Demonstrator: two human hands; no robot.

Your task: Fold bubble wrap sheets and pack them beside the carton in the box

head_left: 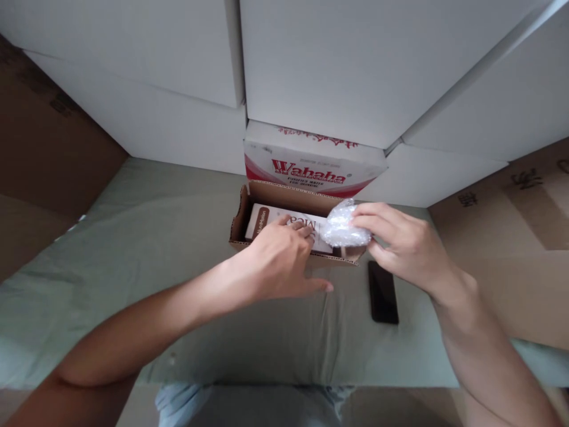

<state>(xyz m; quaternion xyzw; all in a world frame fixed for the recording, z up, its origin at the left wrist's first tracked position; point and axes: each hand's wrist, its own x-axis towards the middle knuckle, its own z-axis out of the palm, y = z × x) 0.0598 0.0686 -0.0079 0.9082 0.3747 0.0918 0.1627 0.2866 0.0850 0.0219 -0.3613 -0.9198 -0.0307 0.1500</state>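
Observation:
An open cardboard box (237, 228) stands on the green cloth, and a white printed carton (284, 214) lies inside it. My left hand (282, 258) rests over the front edge of the box with its fingers on the carton and its thumb stretched out to the right; it grips nothing. At the right end of the box, my right hand (402, 243) pinches a crumpled wad of clear bubble wrap (345, 226) between thumb and fingers. The wad overlaps the carton's right end, and the inside of the box behind it is partly hidden.
A white and red Wahaba-style printed water box (311, 163) stands right behind the cardboard box. A black phone (383, 292) lies on the green cloth (178, 237). Large white boxes (320, 59) form the back, with brown cartons (511, 237) at both sides.

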